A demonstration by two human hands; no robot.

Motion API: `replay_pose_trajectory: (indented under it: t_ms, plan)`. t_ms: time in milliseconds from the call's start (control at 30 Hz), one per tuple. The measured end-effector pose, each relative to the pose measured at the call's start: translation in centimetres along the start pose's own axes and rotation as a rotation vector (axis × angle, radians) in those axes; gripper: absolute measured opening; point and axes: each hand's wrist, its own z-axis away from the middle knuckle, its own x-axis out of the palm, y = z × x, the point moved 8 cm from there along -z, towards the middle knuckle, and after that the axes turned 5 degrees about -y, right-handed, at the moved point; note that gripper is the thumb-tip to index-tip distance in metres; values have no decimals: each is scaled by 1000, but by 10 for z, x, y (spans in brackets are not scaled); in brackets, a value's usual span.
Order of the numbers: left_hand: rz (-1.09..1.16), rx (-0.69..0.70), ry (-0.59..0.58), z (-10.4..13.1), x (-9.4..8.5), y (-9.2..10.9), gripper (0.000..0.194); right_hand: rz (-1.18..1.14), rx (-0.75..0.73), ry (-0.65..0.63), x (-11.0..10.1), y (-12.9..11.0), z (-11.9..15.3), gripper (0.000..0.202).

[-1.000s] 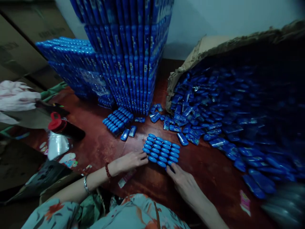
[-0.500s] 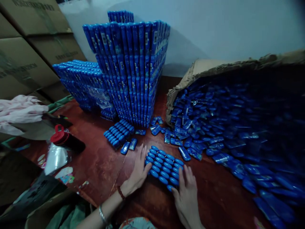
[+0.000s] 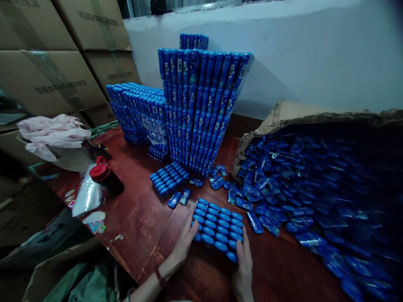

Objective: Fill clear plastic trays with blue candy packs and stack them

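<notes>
A block of small blue packs with rounded ends [image 3: 217,226], set side by side in rows, is gripped between my two hands just above or on the table; I cannot tell which. My left hand [image 3: 183,245] presses on its left side, thumb near the front corner. On the right side, my right hand [image 3: 244,262] closes in with the thumb at the front and the fingers behind. Beyond my left hand lie a similar block of packs [image 3: 170,178] and two loose blue packs [image 3: 179,199].
A tall stack of blue packs [image 3: 197,113] stands at the back against the wall. To the right, a torn cardboard box [image 3: 267,123] spills loose blue packs [image 3: 302,201]. A red-lidded bottle [image 3: 107,178], clear plastic bags [image 3: 88,195] and a pink cloth [image 3: 53,132] are at left.
My hands have closed in on the block's sides, the right fingers moving from its edge to behind it. The camera view has swung left and up.
</notes>
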Motion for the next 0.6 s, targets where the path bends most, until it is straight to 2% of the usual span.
replay_pose_trajectory:
  t_ms: [67, 133, 233, 300, 367, 433, 500, 600]
  plan:
    - [28, 107, 192, 11, -24, 22, 62, -54, -83, -100, 27, -38, -20, 56]
    - [52, 210, 383, 16, -50, 47, 57, -113, -180, -234, 65, -79, -49, 56]
    - [78, 339, 576, 5, -87, 80, 51, -191, -307, -413, 132, -131, -101, 52]
    - [83, 388, 637, -11, -107, 91, 51, -225, -312, -512, 178, -147, -136, 49]
    - [63, 370, 653, -27, -125, 88, 53, -239, -191, -572, 216, -142, -166, 48]
    - [25, 310, 646, -37, -139, 75, 57, -235, -133, -582, 236, -132, -185, 49]
    - [20, 233, 655, -39, -151, 57, 62, -247, -111, -580, 242, -119, -192, 53]
    - [129, 125, 728, -36, -168, 37, 66, -289, -91, -545, 233, -96, -185, 61]
